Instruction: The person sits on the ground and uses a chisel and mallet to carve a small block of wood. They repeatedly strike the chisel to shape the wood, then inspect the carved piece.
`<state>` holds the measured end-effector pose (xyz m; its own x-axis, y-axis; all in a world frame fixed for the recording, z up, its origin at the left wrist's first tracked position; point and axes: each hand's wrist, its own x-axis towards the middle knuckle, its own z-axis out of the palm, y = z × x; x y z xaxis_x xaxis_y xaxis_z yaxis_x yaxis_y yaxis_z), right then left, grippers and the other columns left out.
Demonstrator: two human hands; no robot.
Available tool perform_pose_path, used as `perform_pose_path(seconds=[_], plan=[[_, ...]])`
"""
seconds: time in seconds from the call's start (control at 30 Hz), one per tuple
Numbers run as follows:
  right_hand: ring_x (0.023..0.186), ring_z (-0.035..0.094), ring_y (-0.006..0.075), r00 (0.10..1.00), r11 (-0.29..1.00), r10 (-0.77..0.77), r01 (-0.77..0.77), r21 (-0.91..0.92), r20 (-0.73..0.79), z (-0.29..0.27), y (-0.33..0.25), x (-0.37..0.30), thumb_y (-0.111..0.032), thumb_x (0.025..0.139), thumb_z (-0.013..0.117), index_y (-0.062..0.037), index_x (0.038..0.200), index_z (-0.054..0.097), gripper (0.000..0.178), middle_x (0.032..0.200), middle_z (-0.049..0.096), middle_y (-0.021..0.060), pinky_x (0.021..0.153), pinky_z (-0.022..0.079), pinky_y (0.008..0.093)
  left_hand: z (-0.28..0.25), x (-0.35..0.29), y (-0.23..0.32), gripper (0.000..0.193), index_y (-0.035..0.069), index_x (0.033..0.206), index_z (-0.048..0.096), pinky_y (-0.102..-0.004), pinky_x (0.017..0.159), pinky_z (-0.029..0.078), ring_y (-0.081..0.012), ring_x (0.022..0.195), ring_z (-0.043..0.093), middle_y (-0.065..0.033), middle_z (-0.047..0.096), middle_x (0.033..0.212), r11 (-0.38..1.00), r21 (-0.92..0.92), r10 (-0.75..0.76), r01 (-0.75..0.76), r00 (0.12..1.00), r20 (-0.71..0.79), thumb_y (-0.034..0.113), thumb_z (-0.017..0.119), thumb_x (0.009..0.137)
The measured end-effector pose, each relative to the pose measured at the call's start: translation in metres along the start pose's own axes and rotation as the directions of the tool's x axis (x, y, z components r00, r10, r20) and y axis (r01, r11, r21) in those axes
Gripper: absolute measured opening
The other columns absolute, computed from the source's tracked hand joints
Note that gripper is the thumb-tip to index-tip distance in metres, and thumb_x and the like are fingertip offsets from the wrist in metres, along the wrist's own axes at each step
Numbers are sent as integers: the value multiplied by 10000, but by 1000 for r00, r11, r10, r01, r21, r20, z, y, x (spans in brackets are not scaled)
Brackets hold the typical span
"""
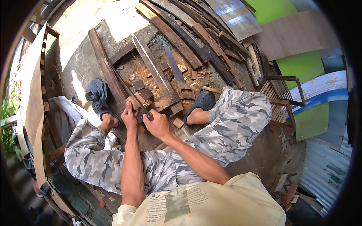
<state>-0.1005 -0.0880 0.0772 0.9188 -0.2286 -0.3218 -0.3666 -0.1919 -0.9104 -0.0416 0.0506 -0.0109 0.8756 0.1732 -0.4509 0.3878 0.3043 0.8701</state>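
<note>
My left hand [130, 117] is closed, its fingertips pinching a small brown wood piece [132, 101] by the near end of a dark plank [107, 69]. Close beside it, my right hand [157, 125] wraps round the dark handle [150, 116] of a hand tool. A dark, flat part of that tool shows between the two hands; its exact kind is hard to make out. Farther off lies a board with a white stripe [154, 67]. To its right a handsaw [173, 66] rests on the ground, wooden grip toward me.
Wood offcuts and chips [147, 94] litter the ground between my feet, which wear dark clogs [203, 103]. A wooden tool handle [211, 89] sticks out by my right foot. Long timbers [196, 41] are stacked beyond. At right stand a slatted wooden frame [284, 100] and corrugated sheets [324, 173].
</note>
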Motion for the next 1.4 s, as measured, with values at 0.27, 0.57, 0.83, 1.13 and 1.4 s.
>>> perform_pose_path(seconds=[0.27,0.57,0.83,1.13,1.4], plan=[[618,655,409,995,964,99,-90,-251,22,13,61,2,-276,890,646,58,861,639,336,629,618,225,580,490,452,-4,4,3,470,-34,1054,694,-326,787,592,-162,883,668,-75,687,1027,1000,-5,-2,2,1000,-29,424,600,997],[691,657,455,999,986,42,-37,-165,26,14,45,3,-291,877,636,51,881,634,342,664,622,279,634,504,503,-5,5,1,499,-36,1110,674,-317,765,589,-175,920,677,-86,687,1057,999,33,21,-22,999,29,443,595,994],[601,640,407,991,989,-91,102,110,-97,-3,-14,2,-280,888,656,41,812,620,332,622,609,223,567,479,448,-3,8,-2,515,-50,1107,659,-319,741,594,-189,893,693,-109,689,1050,999,47,25,-27,999,31,448,587,995],[641,654,423,999,999,-39,39,-25,-1,2,5,-1,-256,887,646,47,827,624,309,635,609,239,580,488,455,-9,9,-6,491,-39,1085,668,-321,739,586,-187,886,688,-96,695,1035,999,-3,32,-32,999,9,438,599,992],[760,671,459,977,937,182,-139,-320,107,14,55,4,-295,868,633,44,848,633,340,764,662,288,715,524,512,-5,3,-1,432,-31,1027,705,-306,742,585,-144,850,655,-58,682,977,999,30,27,-26,999,-25,387,601,1004]])
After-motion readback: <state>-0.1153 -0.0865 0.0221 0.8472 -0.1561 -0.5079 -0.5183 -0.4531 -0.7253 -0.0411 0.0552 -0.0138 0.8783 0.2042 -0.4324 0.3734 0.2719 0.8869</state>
